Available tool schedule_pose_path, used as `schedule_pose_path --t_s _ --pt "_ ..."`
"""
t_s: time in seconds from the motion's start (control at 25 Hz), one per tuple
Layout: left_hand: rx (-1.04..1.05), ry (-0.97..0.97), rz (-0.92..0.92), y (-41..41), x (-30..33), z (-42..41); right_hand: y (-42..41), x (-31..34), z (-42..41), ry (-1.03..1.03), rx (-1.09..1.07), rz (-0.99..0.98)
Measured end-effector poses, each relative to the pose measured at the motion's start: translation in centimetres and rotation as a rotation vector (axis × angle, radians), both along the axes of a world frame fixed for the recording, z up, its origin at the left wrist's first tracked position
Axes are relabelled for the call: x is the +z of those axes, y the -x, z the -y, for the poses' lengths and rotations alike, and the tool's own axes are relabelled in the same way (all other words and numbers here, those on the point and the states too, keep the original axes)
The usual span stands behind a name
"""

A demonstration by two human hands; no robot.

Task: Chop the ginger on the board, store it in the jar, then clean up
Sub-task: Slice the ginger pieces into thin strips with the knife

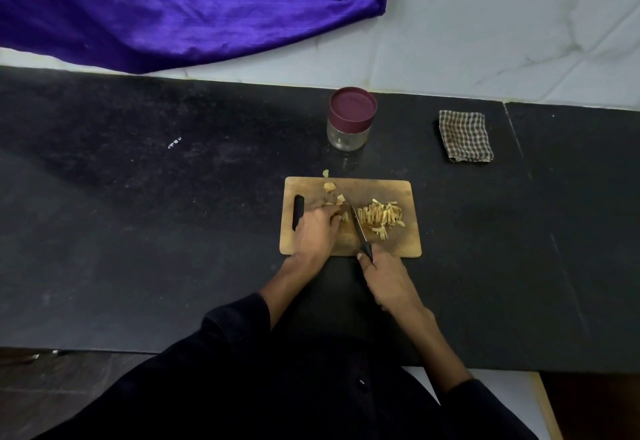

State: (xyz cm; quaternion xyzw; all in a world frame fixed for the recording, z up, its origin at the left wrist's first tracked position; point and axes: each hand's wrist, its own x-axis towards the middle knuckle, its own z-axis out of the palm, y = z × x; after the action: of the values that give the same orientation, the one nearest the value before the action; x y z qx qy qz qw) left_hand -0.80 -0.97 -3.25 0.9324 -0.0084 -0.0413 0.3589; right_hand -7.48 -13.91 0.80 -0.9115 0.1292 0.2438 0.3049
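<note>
Ginger [344, 217] lay pinned under the left hand's [317, 230] curled fingertips on the board [398, 245]; the right hand's [384, 275] grip closed around the knife [357, 225].

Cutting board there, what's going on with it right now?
A person is chopping ginger on the wooden cutting board. The right hand grips the knife, while the left hand holds an uncut ginger piece beside the blade. A pile of cut strips lies right of the knife. The jar behind the board has its lid on, and a checked cloth lies to its right.
</note>
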Motion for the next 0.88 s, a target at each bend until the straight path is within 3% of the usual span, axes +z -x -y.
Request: schedule_pose_path --t_s 0.88 --pt "0.015 -0.078 -0.090 -0.3 0.3 0.7 -0.3 -1.4 -2.8 0.102 -0.009 -0.113"
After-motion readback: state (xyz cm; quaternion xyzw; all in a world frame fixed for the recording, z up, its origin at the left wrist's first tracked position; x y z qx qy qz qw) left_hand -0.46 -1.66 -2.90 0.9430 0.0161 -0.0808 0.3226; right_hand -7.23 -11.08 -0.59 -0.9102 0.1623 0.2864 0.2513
